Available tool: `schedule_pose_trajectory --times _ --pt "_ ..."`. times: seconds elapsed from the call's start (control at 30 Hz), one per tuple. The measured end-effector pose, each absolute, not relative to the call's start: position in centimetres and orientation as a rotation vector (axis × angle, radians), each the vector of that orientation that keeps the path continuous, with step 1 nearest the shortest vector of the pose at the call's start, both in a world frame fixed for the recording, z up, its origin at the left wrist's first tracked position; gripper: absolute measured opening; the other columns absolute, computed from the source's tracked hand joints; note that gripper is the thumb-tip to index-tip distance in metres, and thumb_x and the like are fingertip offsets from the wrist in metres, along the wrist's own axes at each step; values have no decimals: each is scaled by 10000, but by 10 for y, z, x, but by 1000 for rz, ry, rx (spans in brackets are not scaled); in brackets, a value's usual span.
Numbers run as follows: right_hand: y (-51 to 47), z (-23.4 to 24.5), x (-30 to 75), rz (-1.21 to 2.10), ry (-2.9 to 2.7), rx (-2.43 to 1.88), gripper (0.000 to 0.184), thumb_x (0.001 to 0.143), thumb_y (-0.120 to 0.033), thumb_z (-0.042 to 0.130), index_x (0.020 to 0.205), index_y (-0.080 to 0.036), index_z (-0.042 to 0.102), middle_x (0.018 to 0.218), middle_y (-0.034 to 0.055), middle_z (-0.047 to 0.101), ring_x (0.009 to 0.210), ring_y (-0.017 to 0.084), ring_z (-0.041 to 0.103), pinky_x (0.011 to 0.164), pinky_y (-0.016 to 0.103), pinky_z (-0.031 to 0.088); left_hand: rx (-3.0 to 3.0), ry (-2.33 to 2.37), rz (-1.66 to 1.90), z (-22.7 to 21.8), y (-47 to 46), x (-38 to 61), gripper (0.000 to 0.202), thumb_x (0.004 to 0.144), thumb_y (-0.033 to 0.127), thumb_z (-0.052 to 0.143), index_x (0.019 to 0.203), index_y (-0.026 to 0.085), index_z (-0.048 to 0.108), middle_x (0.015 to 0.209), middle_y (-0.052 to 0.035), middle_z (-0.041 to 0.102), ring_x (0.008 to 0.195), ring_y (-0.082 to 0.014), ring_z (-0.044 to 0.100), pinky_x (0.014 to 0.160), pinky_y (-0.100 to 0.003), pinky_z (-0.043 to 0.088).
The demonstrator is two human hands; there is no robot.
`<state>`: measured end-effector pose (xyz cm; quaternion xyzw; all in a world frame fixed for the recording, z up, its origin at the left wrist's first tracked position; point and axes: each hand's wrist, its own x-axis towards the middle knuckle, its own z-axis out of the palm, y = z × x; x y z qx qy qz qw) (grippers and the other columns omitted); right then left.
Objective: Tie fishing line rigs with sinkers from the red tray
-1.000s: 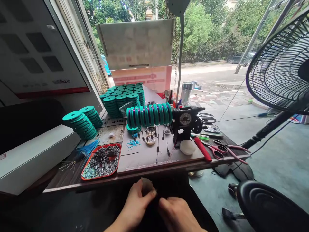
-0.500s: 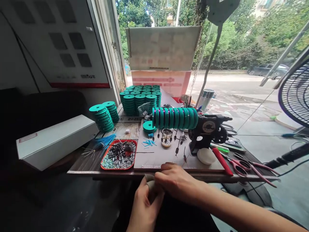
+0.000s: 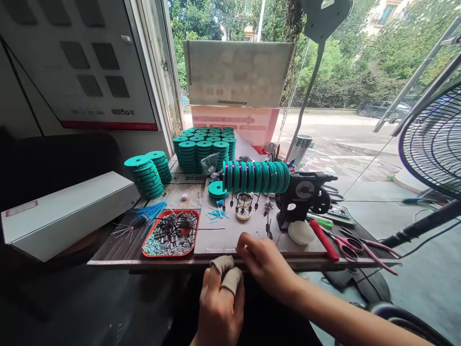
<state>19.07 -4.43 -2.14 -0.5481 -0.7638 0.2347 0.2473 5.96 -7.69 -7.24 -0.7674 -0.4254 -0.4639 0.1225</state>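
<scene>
My left hand (image 3: pixel 221 300) is below the table's front edge, fingers curled, with beige finger covers (image 3: pixel 232 279) on two fingertips. What it holds, if anything, is hidden. Just right of it, over the edge of the white board (image 3: pixel 212 244), my right hand (image 3: pixel 268 264) has thumb and forefinger pinched together; anything between them is too small to make out. Beyond the hands, a row of green foam spools (image 3: pixel 255 177) sits on a black hand-cranked winder (image 3: pixel 304 190). Small dark weights (image 3: pixel 268 229) hang from it on thin lines.
A red tray (image 3: pixel 196 235) of small metal parts and tubes lies left, beside blue strands (image 3: pixel 153 211). Green spools (image 3: pixel 189 156) are stacked behind. A long white box (image 3: pixel 68 206) is far left. Red-handled scissors (image 3: pixel 347 247), a white dish (image 3: pixel 301 232) and a fan (image 3: pixel 432 139) are right.
My hands have moved apart: the right has lifted slightly away to the right, while the left has turned so its covered fingertips show. The whole view has shifted a little.
</scene>
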Motion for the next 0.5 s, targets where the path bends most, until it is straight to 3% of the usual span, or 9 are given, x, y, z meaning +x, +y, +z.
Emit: schedule_pose_trajectory --times 0.27,0.5 --pt "-30 -2 190 886 -2192 -1516 129 716 -124 534 749 -147 657 594 -16 572 528 40 421 525 132 274 -2482 -1053 -1365 -68 -75 49 199 814 79 511 958 169 614 903 -83 653 844 -177 619 778 -237 498" --pt "-22 -2 190 868 -2244 -1572 136 724 -194 570 772 -146 689 674 20 623 566 56 440 539 156 280 -2778 -1169 -1433 -66 -72 46 155 792 61 532 846 162 637 782 -63 649 739 -147 606 711 -190 469"
